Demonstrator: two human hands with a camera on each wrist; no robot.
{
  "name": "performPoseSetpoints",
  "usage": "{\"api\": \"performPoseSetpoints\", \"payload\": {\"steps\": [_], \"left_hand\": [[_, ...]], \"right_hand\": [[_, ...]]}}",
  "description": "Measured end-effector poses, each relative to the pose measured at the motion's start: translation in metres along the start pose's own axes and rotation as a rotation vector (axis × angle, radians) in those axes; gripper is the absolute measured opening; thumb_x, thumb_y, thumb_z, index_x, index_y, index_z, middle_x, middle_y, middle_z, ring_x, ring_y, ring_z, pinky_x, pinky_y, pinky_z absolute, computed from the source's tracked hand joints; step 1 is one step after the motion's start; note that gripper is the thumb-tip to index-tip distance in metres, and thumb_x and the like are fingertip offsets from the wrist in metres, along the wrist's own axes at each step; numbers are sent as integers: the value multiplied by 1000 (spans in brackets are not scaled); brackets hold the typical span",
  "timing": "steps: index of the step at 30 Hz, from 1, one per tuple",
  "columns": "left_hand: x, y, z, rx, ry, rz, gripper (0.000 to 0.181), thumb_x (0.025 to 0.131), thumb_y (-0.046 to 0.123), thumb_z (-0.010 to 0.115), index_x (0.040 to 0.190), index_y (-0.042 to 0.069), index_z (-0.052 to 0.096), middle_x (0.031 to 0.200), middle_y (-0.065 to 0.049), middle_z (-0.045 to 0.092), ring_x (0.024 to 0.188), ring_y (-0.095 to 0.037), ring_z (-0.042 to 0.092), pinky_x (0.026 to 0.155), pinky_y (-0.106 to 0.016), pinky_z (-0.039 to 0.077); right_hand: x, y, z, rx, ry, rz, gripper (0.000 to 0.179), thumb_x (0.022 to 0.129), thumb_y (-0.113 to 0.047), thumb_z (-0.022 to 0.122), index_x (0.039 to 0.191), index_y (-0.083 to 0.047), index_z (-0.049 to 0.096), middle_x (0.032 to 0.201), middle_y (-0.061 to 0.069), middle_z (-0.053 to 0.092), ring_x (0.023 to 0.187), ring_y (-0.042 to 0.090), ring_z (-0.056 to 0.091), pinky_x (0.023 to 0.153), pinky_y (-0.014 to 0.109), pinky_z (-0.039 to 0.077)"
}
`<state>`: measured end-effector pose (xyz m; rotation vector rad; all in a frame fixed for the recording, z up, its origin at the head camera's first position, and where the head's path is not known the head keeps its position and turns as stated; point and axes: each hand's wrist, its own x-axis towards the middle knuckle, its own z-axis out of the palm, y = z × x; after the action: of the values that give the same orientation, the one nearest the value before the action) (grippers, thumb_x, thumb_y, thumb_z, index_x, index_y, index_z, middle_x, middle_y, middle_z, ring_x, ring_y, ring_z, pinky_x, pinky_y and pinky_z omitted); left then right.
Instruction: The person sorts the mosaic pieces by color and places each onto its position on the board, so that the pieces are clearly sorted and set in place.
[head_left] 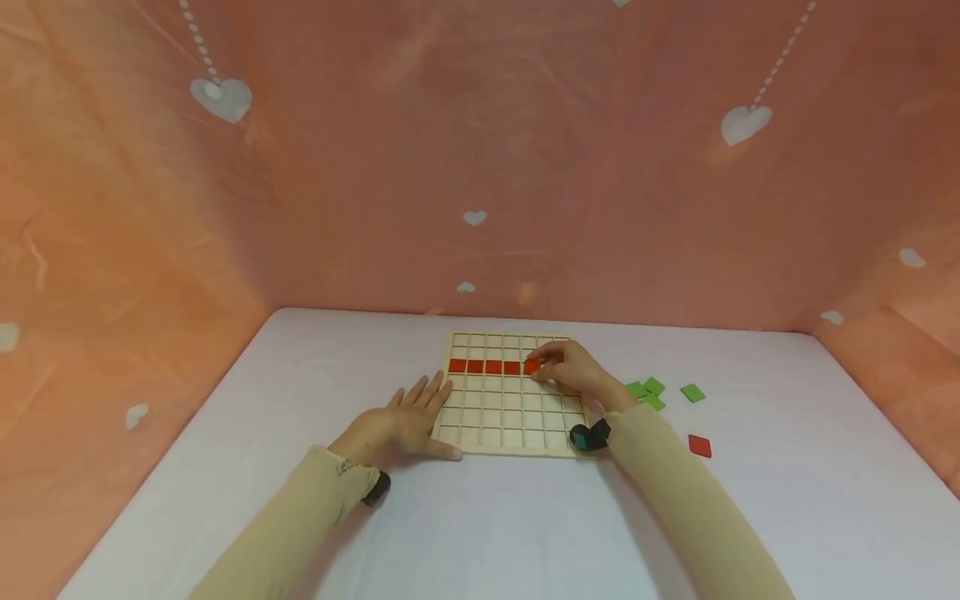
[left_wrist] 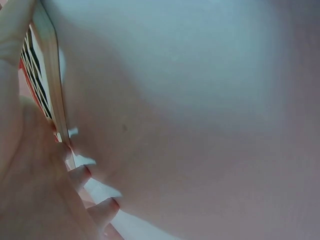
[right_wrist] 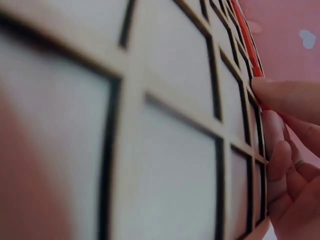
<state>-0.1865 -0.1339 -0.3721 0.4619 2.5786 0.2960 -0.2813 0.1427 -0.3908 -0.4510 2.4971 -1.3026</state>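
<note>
A wooden grid board [head_left: 493, 421] lies flat on the table, with several red square tiles [head_left: 493, 367] side by side in one row from its left edge. My right hand [head_left: 572, 367] reaches over the board's right side and pinches a red tile [head_left: 532, 367] at the right end of that row. In the right wrist view, thumb and fingers meet at the row; whether the tile is fully seated cannot be told. My left hand [head_left: 405, 423] lies flat with spread fingers against the board's left edge, the thumb near its lower left corner.
To the right of the board lie several green tiles [head_left: 648, 398] in a loose cluster, with another green tile [head_left: 693, 392] apart from them. A single red tile [head_left: 700, 446] is nearer the front. Behind the white table [head_left: 360, 342] hangs a pink heart-patterned cloth [head_left: 480, 167].
</note>
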Motion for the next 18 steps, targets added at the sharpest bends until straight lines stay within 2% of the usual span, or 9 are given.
{"api": "performPoseSetpoints", "payload": {"steps": [3,8,18], "left_hand": [[-1,3,-2,7,0,-8,107,85,60,61,154,6,0,161,-13,-9,148,-33,-6,118,-55,3],[-1,4,-3,5,-1,-20,106,85,59,62,154,6,1,161,-13,-9,149,-33,-6,118,-55,4],[-3,4,-2,19,-15,-26,108,84,61,61,154,6,1,162,-13,-9,149,-33,-5,118,-54,3]], "right_hand": [[0,-1,-1,-5,-3,-9,34,84,-9,71,117,-4,67,99,11,68,81,15,56,74,25,45],[-2,-1,0,21,-13,-9,34,85,-10,70,118,-2,67,114,16,65,85,16,54,76,26,43],[-10,4,3,136,10,42,36,87,-7,66,122,-4,64,126,15,58,99,20,55,80,25,44]]}}
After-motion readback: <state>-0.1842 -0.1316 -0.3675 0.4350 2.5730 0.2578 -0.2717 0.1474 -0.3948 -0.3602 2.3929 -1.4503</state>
